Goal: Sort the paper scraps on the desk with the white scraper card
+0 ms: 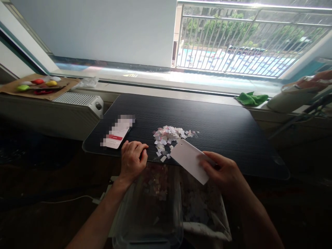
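My right hand (220, 169) grips a flat white card (190, 160) with a small hole near its far corner, thumb on top. The card is tilted over the table's front edge, its far corner beside a pile of small cut paper pieces (168, 135). My left hand (133, 157) rests at the front edge of the dark table (207, 117), fingers curled in together, with nothing visible in them. Left of the pile lies a phone (116, 135) with a lit, partly blurred screen, close to my left hand.
Below the table edge stand a clear plastic bin (147, 238) and a white-lined container (207, 228), both with paper bits inside. A green cloth (251, 99) and a pale container (290, 98) are on the sill. A radiator (80, 102) and brown board (70, 83) stand left.
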`<action>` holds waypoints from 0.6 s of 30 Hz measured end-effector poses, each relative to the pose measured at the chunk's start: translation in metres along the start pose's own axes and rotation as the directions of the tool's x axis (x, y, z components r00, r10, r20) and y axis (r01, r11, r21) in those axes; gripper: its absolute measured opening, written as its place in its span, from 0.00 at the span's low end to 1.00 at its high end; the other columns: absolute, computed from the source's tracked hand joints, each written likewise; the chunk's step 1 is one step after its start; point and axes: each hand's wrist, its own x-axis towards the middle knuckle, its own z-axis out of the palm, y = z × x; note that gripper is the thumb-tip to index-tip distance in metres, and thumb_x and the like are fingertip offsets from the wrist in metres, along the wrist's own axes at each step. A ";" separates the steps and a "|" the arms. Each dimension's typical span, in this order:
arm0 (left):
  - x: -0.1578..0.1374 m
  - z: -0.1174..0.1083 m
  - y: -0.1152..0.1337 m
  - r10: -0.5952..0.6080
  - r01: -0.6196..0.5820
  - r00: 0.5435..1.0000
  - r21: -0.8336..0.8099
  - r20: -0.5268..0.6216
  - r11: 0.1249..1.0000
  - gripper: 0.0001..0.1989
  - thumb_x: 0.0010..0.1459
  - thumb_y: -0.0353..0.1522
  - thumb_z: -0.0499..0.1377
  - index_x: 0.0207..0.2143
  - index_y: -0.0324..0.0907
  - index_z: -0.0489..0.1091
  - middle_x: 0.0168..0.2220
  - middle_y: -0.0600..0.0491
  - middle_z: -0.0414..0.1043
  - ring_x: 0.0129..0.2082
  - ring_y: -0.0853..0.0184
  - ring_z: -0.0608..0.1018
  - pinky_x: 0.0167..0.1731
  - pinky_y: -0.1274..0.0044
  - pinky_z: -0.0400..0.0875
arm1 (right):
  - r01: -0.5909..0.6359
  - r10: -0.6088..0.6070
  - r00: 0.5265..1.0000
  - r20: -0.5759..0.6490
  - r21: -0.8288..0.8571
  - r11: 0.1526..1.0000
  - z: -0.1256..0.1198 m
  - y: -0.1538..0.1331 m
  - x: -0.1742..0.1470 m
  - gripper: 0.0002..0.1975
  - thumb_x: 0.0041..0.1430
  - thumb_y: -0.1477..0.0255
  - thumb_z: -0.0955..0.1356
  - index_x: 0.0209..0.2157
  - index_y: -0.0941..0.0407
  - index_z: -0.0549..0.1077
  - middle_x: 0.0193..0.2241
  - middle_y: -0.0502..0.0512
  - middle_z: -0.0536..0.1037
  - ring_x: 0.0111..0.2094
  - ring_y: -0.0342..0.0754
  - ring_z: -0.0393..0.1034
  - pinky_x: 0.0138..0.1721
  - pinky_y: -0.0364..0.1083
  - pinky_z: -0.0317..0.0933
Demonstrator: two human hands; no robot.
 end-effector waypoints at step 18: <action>0.000 -0.001 0.001 -0.006 0.006 1.000 0.009 0.010 1.000 0.08 0.60 0.30 0.51 0.37 0.43 0.70 0.36 0.50 0.71 0.41 0.60 0.74 0.56 0.60 0.58 | 0.179 -0.177 0.983 0.038 -0.041 0.983 0.008 -0.013 0.006 0.09 0.59 0.73 0.65 0.35 0.56 0.78 0.31 0.51 0.78 0.28 0.43 0.68 0.30 0.41 0.59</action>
